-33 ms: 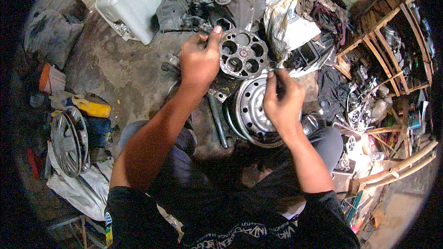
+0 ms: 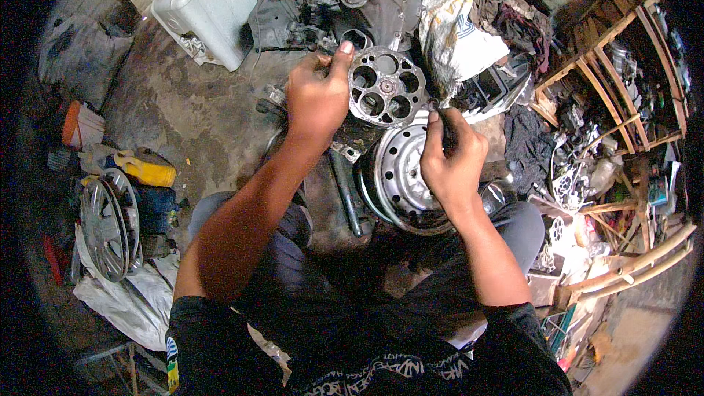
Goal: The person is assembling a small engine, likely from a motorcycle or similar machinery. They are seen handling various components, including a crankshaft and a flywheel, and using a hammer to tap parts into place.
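Note:
My left hand (image 2: 319, 95) is closed at the left edge of a round metal compressor-like body (image 2: 388, 86) with large holes around its centre, thumb pointing up. Its fingertips are mostly hidden behind. My right hand (image 2: 455, 161) is closed in a pinch just off the body's lower right edge. Whatever lies between that thumb and finger is dark and too small to make out. Below the body lies a silver steel wheel rim (image 2: 400, 183), partly covered by my right hand. A metal ring (image 2: 357, 39) shows just beyond my left thumb.
A dark bar (image 2: 346, 194) lies left of the rim. Ahead are greasy engine parts (image 2: 367, 0) and a white sack (image 2: 462, 29). A pale plastic container (image 2: 205, 11) stands far left, wheel covers (image 2: 106, 227) at left. Wooden racks (image 2: 609, 81) with metal scrap stand right.
My right hand has shifted very slightly to the right, and its thumb and finger are a little closer together. My left hand and the metal body have barely moved.

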Available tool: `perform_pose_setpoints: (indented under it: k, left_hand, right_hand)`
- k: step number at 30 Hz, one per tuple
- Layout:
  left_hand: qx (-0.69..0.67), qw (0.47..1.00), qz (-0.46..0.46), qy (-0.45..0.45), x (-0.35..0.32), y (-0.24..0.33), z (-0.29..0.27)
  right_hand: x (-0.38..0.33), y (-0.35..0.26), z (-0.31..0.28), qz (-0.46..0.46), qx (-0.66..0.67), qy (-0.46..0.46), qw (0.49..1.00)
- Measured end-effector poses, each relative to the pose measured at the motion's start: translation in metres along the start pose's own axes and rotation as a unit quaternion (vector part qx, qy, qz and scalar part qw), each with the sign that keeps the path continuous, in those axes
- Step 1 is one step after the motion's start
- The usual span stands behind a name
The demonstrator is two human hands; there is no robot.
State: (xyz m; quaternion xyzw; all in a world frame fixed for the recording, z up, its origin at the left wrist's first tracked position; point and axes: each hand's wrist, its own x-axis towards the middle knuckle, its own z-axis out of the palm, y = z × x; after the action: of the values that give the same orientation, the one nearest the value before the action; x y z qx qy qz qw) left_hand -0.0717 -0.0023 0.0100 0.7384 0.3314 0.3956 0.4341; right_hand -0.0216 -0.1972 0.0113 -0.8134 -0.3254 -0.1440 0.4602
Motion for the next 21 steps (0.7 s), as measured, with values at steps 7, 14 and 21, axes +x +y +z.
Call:
perform_pose_setpoints:
  k: [7, 14, 21]
  left_hand:
    - [-0.015, 0.999, -0.044, 0.009, 0.0, -0.002, 0.001]
    - [-0.035, 0.997, -0.068, -0.002, -0.001, 0.0, 0.002]
    - [0.015, 1.0, -0.002, 0.022, -0.005, 0.002, 0.002]
  right_hand:
    - [-0.004, 0.0, 0.002, -0.04, -0.015, -0.031, 0.999]
    - [-0.01, -0.005, 0.005, -0.054, 0.057, -0.035, 0.996]
    - [-0.005, -0.006, 0.004, -0.035, 0.022, -0.033, 0.999]
